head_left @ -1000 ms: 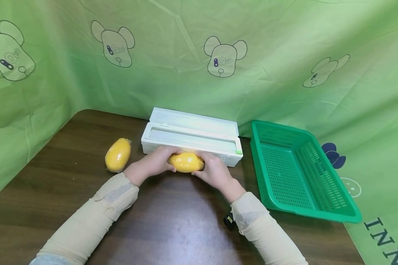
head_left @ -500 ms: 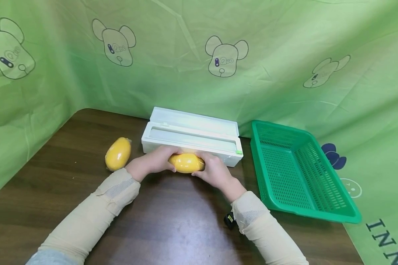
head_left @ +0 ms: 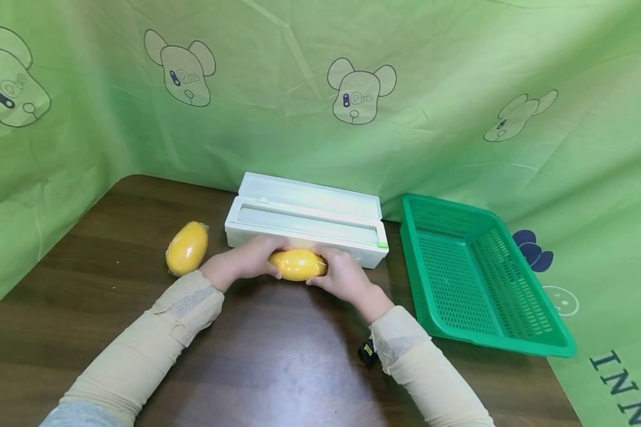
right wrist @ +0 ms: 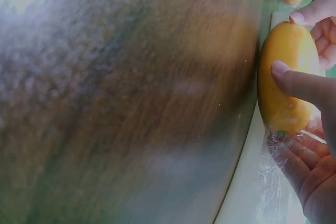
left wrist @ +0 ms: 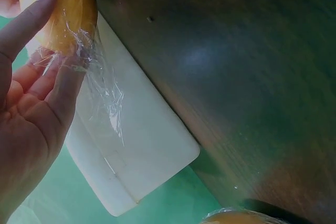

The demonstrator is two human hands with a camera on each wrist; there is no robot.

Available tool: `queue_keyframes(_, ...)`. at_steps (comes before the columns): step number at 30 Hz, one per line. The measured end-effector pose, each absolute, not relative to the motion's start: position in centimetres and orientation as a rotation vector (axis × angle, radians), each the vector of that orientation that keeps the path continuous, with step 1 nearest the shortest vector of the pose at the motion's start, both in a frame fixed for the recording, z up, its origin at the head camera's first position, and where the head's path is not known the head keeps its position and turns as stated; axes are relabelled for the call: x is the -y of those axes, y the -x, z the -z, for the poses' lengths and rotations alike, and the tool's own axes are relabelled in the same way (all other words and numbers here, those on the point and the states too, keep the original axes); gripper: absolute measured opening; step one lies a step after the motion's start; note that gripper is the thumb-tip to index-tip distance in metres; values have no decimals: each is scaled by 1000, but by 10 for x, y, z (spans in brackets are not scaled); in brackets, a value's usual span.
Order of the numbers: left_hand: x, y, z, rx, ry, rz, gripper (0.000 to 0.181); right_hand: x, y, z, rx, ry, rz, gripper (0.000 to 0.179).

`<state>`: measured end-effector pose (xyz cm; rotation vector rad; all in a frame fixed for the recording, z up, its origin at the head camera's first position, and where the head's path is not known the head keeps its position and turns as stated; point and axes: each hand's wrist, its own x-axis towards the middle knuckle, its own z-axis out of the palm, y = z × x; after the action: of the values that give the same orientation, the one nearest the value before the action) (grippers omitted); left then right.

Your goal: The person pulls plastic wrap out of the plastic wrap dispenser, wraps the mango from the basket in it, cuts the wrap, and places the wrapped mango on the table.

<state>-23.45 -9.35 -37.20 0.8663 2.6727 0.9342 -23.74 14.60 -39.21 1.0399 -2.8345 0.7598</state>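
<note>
A yellow mango (head_left: 297, 264), partly covered in clear cling film, is held between both hands in front of a white cling film dispenser (head_left: 307, 220) with a raised lid. My left hand (head_left: 252, 258) grips one end, its thumb on the near side and its fingers underneath in the left wrist view. From the other end my right hand (head_left: 347, 277) holds the same mango, thumb pressed on its skin. Loose crinkled film (left wrist: 107, 98) hangs off the fruit in the left wrist view. A second film-wrapped mango (head_left: 187, 249) lies on the table by my left wrist.
A green plastic basket (head_left: 432, 296) stands at the right, behind my right forearm. Partly hidden by the right sleeve is a small black object (head_left: 367, 353). Green printed curtain (head_left: 278, 118) hangs behind the brown wooden table (head_left: 278, 379).
Both hands keep hold of the mango in nearly the same place. The view shifts slightly; nothing is taken up or let go.
</note>
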Motion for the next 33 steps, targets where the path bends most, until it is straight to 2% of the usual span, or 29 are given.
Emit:
queue_keyframes(15,97,233,372,-2662,-878,-836,44,-145,237,389,2912,-1031,-726,63)
queue_keyframes(23,97,228,373,-2661,-858,-885,47,-143,227,390,2936,-1033,-476,82)
queue_keyframes(27,98,224,372,-2653,-821,-943,52,-141,221,388,2858,-1053,-416,78)
queue_keyframes(33,101,217,369,-2672,-875,-984,42,-143,218,384,2783,-1076,-459,65)
